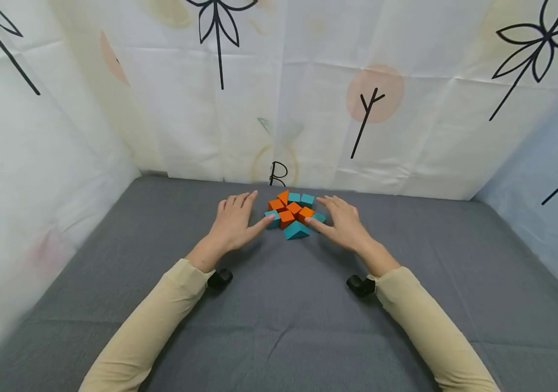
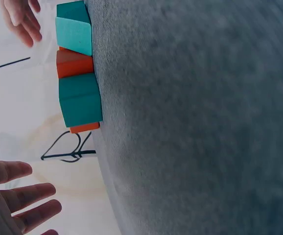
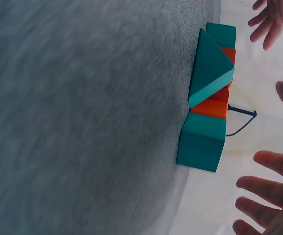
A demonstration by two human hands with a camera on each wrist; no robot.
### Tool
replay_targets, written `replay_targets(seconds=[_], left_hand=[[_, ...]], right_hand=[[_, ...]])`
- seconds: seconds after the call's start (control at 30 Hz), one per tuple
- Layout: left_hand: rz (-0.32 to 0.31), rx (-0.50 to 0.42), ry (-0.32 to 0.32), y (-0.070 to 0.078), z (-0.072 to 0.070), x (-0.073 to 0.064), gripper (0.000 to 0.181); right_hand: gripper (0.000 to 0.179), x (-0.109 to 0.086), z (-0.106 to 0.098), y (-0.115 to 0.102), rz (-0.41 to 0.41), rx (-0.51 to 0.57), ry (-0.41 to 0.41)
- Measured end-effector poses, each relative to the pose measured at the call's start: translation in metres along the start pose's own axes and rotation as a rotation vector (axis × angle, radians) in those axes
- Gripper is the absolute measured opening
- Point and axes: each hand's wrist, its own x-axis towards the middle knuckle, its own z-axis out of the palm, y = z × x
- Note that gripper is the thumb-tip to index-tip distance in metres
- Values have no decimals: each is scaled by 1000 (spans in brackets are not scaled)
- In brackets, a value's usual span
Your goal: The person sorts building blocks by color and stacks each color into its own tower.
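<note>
A tight cluster of orange and teal blocks lies on the grey cloth. Several orange blocks [image 1: 286, 219] make up its middle. Around them are teal ones, among them a triangular block [image 1: 296, 230] at the near side and a block [image 3: 202, 142] nearest the right hand in the right wrist view. My left hand [image 1: 232, 223] hovers at the left of the cluster, fingers spread, its thumb by a teal block [image 1: 272, 219]. On the other side is my right hand [image 1: 345, 226], fingers extended, thumb near an orange block [image 1: 305, 214]. Neither hand grips anything; whether the thumbs touch blocks is unclear.
Grey cloth [image 1: 289, 326] covers the table, with slight creases toward the front. White patterned curtains [image 1: 308, 109] hang behind the table and along both sides. A black wrist device [image 1: 220, 279] sits at the left cuff and another [image 1: 360, 285] at the right.
</note>
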Motion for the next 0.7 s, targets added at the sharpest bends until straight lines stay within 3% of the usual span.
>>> replay_targets(seconds=[0.33,0.7], left_hand=[[5,-60,27,5,2,1,71],[-2,-99,-10,7,6,2,67]], right_hand=[[60,10,8,-13,-75,28,-13],[48,24,20,-28,-106,45,-35]])
